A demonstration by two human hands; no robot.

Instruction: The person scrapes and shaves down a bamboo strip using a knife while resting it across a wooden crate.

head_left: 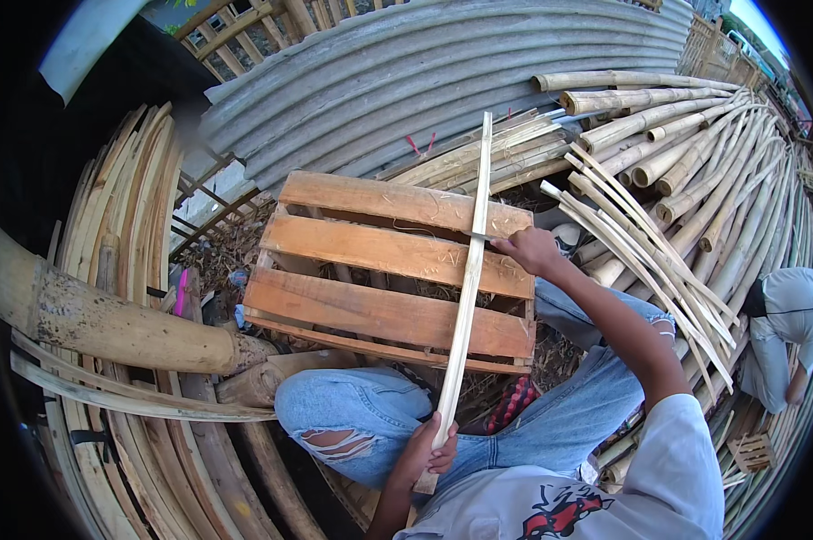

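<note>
A long, pale split-bamboo strip (pixel 468 306) lies slantwise over a slatted wooden crate (pixel 352 315), its far end reaching past the crate's back slat. Close to my body, my left hand (pixel 424 452) is wrapped round the strip's near end, by my bent knee. At the crate's right side my right hand (pixel 531 250) grips a knife (pixel 477 236); the handle is mostly hidden in my fingers. The dark blade lies across the strip, touching it. Thin curled shavings (pixel 442 258) are scattered on the crate's slats.
Bamboo poles (pixel 695 171) and loose split strips (pixel 645 261) are stacked at the right. Corrugated sheeting (pixel 334 99) stands behind the crate. Stacked slats (pixel 118 225) and a thick bamboo pole (pixel 127 319) crowd the left. Another person (pixel 780 324) bends over at the far right.
</note>
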